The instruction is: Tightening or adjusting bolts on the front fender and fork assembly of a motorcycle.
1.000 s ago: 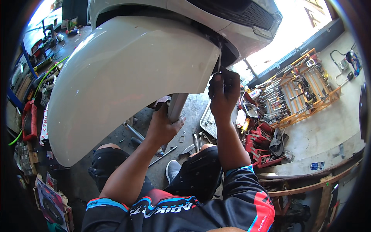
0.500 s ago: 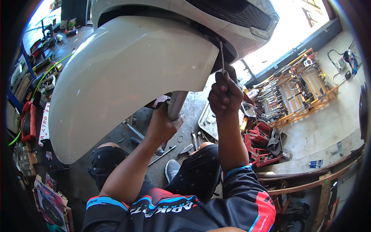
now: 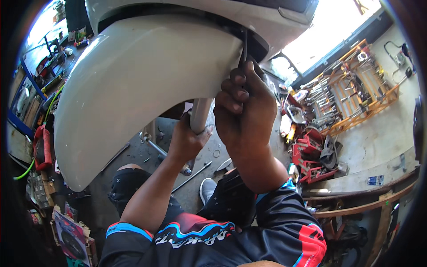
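A large curved white panel (image 3: 142,66) sits under a white vehicle body (image 3: 200,9), with a dark gap (image 3: 258,44) between them. My left hand (image 3: 187,138) is closed round a grey upright tube (image 3: 202,111) below the panel's arched edge. My right hand (image 3: 244,107) is closed on a slim metal tool (image 3: 244,46) whose shaft reaches up into the gap at the panel's right corner; the tool's handle is hidden in my fingers. A steel rod (image 3: 191,177) lies on the floor below my hands.
An orange tool rack (image 3: 356,120) with many wrenches stands at the right, beside an open red toolbox (image 3: 307,149). A wooden rail (image 3: 364,205) runs at lower right. A red case (image 3: 42,147), green hose (image 3: 24,173) and assorted clutter line the left.
My right hand has shifted left and looks larger, with the tool's shaft more upright and further left. The view has shifted slightly. My left hand keeps its grip on the tube.
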A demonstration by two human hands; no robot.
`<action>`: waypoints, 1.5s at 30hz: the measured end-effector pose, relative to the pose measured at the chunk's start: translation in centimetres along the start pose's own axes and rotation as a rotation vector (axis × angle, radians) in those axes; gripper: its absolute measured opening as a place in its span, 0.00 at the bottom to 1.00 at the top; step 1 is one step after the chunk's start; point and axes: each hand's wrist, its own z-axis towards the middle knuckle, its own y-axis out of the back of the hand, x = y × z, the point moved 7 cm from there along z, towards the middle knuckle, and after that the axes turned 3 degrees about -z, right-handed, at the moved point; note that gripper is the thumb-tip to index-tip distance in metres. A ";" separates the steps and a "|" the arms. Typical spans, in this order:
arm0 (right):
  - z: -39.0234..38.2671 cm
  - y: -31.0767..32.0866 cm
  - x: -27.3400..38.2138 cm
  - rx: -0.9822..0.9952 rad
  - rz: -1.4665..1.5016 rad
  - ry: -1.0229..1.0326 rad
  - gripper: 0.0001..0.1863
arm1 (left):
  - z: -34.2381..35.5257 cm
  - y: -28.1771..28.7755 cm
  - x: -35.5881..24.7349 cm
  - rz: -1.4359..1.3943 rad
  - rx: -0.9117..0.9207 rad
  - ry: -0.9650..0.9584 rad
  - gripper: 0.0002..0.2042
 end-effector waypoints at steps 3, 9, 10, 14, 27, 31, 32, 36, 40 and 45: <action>0.0 1.1 0.6 0.156 -0.074 -0.101 0.12 | 0.1 -0.5 0.4 0.021 0.046 0.051 0.21; 1.4 7.9 2.3 0.162 -0.419 0.100 0.20 | 0.0 0.0 -0.3 0.086 0.017 0.074 0.21; 2.4 8.9 2.6 0.125 -0.473 0.156 0.20 | -0.1 0.0 -0.4 0.087 0.031 0.105 0.21; 5.7 10.7 4.1 0.142 -0.888 0.565 0.18 | -0.1 0.2 -0.2 0.083 0.028 0.109 0.20; 9.0 8.3 6.0 0.288 -1.162 1.029 0.15 | 0.0 -0.1 -0.1 0.093 0.032 0.078 0.20; 8.7 8.6 5.0 0.237 -1.077 0.834 0.16 | -0.1 0.1 0.0 0.117 0.030 0.071 0.20; 8.0 8.7 4.3 0.219 -1.089 0.799 0.16 | -0.1 0.0 0.0 0.114 0.032 0.069 0.20; 5.0 7.2 2.2 0.253 -0.879 0.559 0.19 | -0.2 0.4 0.0 0.091 0.021 0.090 0.20; 3.4 4.4 3.0 0.275 -0.704 0.423 0.20 | -0.1 0.3 -0.4 0.066 0.011 0.051 0.19; 4.6 4.3 3.0 0.392 -0.573 0.272 0.21 | 0.0 0.0 -0.1 0.068 0.013 0.030 0.19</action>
